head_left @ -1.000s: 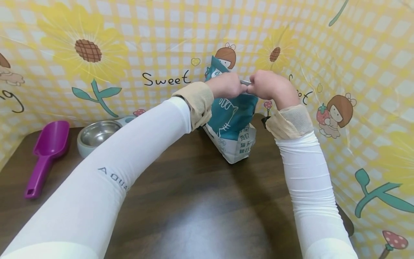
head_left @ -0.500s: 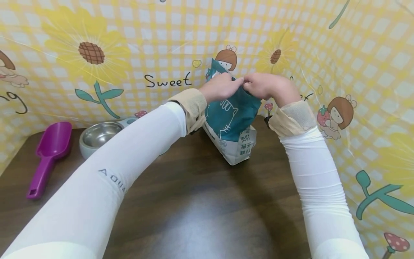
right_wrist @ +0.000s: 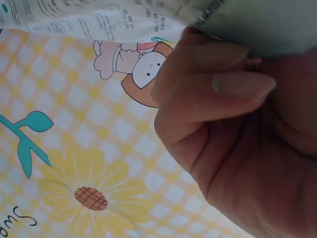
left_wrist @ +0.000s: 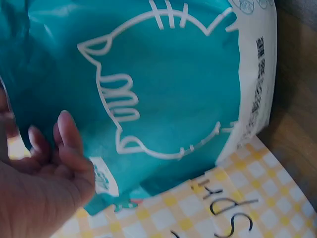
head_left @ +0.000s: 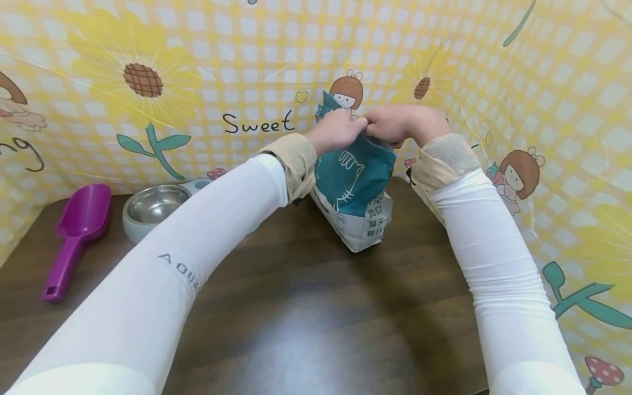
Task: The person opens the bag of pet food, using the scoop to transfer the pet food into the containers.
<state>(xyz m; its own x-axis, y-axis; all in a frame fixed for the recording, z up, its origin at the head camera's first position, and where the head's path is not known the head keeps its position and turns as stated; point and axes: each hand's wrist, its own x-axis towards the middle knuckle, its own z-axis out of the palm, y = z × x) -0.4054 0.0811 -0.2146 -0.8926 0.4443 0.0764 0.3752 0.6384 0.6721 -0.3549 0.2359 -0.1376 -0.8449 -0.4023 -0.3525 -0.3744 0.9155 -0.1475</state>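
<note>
A teal and white bag with a white cat outline stands on the table. It looks like a cat food bag. My left hand grips the bag's top edge, with its fingers curled there. Close beside it, my right hand pinches the same edge, and the two hands almost meet. In the left wrist view the left hand curls at the end of the teal panel. The right wrist view has the right hand with bent fingers against the bag's printed side. The fingertips' exact hold is partly hidden.
A purple scoop lies at the table's left. Near it is a pet bowl with a steel inside, partly behind the left sleeve. Yellow checked cloth rises behind and to the right of the brown table.
Both hands have shifted a little left along the bag's top. The grey strip seen between them a second ago is now out of sight. The bag stays in place.
</note>
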